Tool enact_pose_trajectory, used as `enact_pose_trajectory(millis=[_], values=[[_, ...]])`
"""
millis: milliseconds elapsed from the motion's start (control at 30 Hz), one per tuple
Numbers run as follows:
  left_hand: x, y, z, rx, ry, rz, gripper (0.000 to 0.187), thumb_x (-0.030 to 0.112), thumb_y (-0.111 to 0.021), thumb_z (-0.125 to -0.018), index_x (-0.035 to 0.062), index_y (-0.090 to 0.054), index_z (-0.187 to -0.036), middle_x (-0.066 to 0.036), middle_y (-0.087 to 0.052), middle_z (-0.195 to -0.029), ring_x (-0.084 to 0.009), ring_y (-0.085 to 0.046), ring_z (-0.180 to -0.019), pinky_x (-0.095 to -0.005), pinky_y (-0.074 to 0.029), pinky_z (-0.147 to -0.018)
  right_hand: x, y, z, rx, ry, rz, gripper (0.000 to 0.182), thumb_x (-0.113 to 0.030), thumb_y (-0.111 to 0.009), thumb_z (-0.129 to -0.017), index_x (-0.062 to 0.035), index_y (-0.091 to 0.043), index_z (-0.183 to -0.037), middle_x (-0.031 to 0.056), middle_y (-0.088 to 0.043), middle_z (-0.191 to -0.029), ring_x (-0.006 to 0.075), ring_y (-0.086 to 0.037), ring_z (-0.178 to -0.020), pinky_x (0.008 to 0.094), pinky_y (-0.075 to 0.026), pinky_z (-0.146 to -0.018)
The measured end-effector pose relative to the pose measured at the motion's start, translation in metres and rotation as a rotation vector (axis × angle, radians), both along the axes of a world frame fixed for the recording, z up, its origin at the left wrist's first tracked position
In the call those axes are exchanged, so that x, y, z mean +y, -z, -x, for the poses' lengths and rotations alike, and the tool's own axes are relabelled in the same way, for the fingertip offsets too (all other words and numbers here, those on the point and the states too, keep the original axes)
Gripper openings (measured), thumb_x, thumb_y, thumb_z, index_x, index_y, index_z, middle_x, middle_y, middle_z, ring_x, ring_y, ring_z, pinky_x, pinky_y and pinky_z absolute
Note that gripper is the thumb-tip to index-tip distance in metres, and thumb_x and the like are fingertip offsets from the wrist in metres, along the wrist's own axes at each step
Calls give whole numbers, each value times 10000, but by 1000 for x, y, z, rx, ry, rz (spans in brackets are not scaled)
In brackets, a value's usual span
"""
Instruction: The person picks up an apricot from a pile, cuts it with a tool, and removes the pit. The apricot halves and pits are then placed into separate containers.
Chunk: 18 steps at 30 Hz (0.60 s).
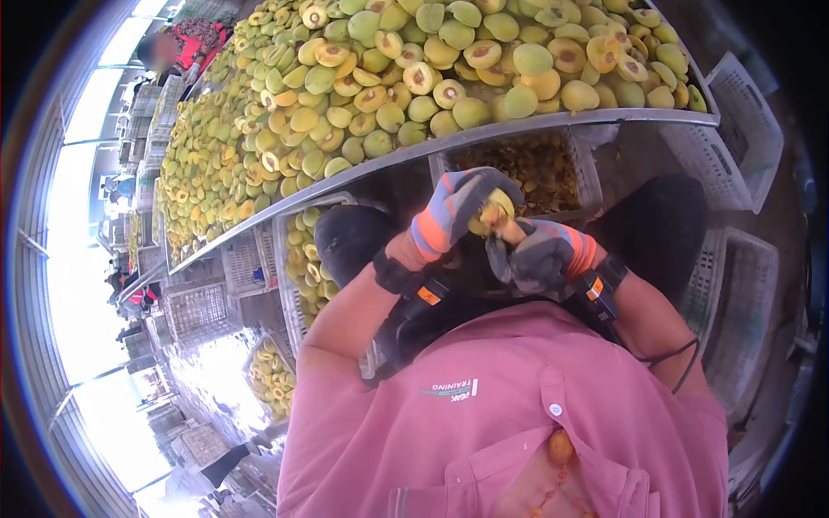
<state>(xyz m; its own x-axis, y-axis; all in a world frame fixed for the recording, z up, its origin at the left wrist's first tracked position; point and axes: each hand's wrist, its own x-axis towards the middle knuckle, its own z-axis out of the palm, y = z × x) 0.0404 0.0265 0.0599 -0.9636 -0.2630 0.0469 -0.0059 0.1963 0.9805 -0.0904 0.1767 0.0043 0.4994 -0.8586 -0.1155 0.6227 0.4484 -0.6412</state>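
Note:
My left hand (466,207), in a grey, orange and purple work glove, is closed around a yellow-green piece of stone fruit (496,212) held over my lap. Its cut side shows orange flesh and faces my right hand (544,255), which wears a matching glove. The right fingers are curled close against the fruit, around a small brownish thing (513,232) whose kind I cannot tell. Just beyond both hands, a white crate (590,177) holds brown pits and scraps (527,173). Black straps with small devices circle both wrists.
A metal-edged table (414,157) heaped with halved stone fruit (371,86) spans the front. Fruit fills a crate (306,250) by my left knee. Plastic crates (734,302) stand at right, another crate (197,309) at left. A person (194,47) is at the far left.

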Motion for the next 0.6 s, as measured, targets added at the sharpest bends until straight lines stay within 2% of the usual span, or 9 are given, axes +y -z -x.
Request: enact_pose_trajectory(millis=[33,67,133,233,267,367,433,533,600], values=[[-1,9,-2,89,-61,-8,257,201,-533,-944,-25,-627,-1025,-87,-651,-905,-128,-598,-839,-277,-484,-762,-3,-7,-1,-16,0,-5,265,-271,-612,-898,-20,-636,-977,-12,-539,-654,50,-477,-548,200,-368,-484],[0,16,-8,7,-219,-132,241,160,-555,-922,-35,-619,-1047,-104,-658,-934,-157,-611,-855,-289,-485,-784,-7,-16,-1,18,46,-19,261,-267,-607,-901,-19,-631,-979,-13,-532,-648,53,-473,-538,198,-361,-473],[4,0,-23,-43,-487,110,180,116,-555,-907,-16,-634,-1001,-88,-667,-911,-142,-615,-847,-284,-488,-779,-15,-5,-7,224,151,-9,208,-232,-594,-907,-41,-619,-986,-26,-490,-616,74,-463,-497,220,-351,-439],[-24,-23,-76,-179,-888,686,149,46,-579,-873,10,-645,-1001,-99,-685,-909,-194,-643,-841,-299,-492,-787,-25,54,0,-381,358,-519,187,-189,-540,-947,-66,-562,-1087,-76,-415,-616,36,-384,-471,205,-307,-415],[-49,-22,-105,-256,-1002,775,182,130,-587,-886,22,-643,-1021,-126,-690,-917,-275,-657,-849,-341,-496,-800,-30,57,4,-173,460,-670,157,-192,-490,-980,-93,-541,-1091,-93,-355,-598,24,-325,-442,210,-269,-383],[-81,-49,-148,-842,-1198,1094,313,253,-589,-887,8,-633,-1077,-165,-677,-983,-329,-637,-937,-381,-479,-852,-32,52,5,-483,333,-657,145,-205,-495,-981,-101,-545,-1069,-89,-371,-601,19,-332,-439,205,-270,-380],[-113,-21,-192,-1088,-1164,1453,395,323,-588,-885,3,-625,-1112,-182,-667,-1032,-330,-624,-989,-389,-466,-879,-35,44,-1,-368,369,-640,145,-230,-508,-978,-107,-553,-1042,-88,-374,-600,21,-335,-438,206,-277,-381],[-182,-9,-181,-648,-1025,786,468,353,-605,-868,5,-601,-1180,-202,-646,-1109,-338,-597,-1062,-381,-451,-910,-37,22,-8,-110,444,-581,167,-280,-542,-964,-117,-570,-982,-84,-389,-604,28,-344,-440,212,-280,-383],[-211,2,-152,-624,-977,750,495,367,-612,-855,7,-593,-1194,-210,-637,-1140,-351,-588,-1086,-388,-447,-920,-37,20,-10,59,494,-540,190,-310,-566,-951,-121,-576,-933,-80,-405,-606,35,-356,-444,219,-275,-382]])
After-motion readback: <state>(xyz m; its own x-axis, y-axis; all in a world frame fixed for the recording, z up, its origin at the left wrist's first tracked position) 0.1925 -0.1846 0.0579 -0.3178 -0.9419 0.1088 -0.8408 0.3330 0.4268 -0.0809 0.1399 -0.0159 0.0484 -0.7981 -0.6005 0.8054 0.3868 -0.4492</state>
